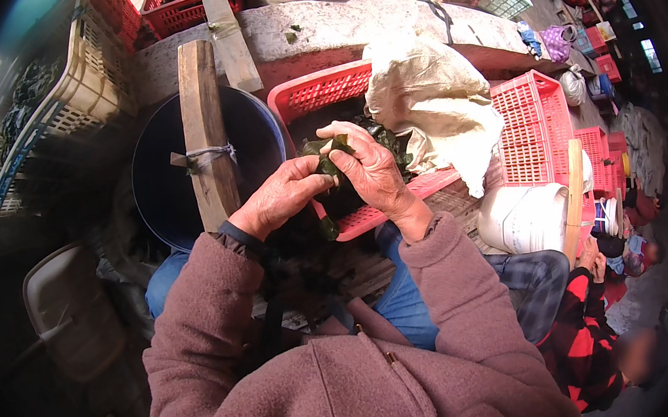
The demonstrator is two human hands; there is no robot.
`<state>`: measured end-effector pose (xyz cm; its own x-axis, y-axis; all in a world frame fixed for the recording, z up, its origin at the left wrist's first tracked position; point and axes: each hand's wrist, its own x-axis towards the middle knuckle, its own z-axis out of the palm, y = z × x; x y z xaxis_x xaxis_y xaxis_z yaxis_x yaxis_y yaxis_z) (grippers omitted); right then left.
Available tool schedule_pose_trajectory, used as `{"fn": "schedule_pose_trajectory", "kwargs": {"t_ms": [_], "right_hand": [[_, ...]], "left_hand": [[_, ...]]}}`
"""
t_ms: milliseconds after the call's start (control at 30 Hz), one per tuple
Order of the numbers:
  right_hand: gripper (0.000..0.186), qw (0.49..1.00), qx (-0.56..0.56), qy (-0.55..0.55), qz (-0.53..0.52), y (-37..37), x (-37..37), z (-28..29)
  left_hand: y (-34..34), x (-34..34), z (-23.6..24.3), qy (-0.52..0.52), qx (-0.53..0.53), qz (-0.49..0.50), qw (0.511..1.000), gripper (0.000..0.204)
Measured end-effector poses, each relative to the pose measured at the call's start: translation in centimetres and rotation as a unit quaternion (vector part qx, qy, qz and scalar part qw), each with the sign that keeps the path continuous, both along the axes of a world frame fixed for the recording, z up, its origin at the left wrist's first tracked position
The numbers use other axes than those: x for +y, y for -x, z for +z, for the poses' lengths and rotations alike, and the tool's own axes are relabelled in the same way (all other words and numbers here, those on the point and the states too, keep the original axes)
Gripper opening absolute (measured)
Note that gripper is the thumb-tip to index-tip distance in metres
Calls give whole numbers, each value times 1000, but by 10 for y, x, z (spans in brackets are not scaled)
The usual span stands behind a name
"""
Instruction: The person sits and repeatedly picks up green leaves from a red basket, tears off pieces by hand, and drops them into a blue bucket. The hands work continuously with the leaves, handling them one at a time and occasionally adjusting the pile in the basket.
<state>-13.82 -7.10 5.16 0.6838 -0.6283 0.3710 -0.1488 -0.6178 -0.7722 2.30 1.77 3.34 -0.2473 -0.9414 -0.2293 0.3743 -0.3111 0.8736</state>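
My left hand [285, 195] and my right hand [371, 170] meet over a red plastic basket [325, 89]. Between them they pinch a piece of dark green seaweed [316, 147], with a pale bit showing at the fingertips. A strand hangs below my left hand toward the basket's near edge. More dark leafy seaweed [397, 151] lies in the basket, partly hidden by my right hand. A cream cloth sack [429, 105] drapes over the basket's right side.
To the left stands a dark blue tub [161, 165] with a wooden plank [203, 124] across it. A cream crate [96, 79] of dark seaweed sits far left. At right are a red crate [522, 127], a white bucket [518, 218] and a person in red-and-black clothing [580, 337].
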Motion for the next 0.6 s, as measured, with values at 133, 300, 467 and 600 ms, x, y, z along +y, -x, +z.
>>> {"fn": "schedule_pose_trajectory", "kwargs": {"t_ms": [133,300,467,600], "right_hand": [[14,994,18,-100,27,-2,1,-8],[29,922,90,-376,-4,3,1,-6],[38,791,102,-598,82,6,-2,0],[32,902,82,-422,26,2,1,-1]], "left_hand": [[1,3,5,-5,-37,-7,999,9],[4,1,6,269,-384,183,864,18],[2,6,5,159,-291,119,936,17],[4,5,-2,124,-319,158,926,15]]}}
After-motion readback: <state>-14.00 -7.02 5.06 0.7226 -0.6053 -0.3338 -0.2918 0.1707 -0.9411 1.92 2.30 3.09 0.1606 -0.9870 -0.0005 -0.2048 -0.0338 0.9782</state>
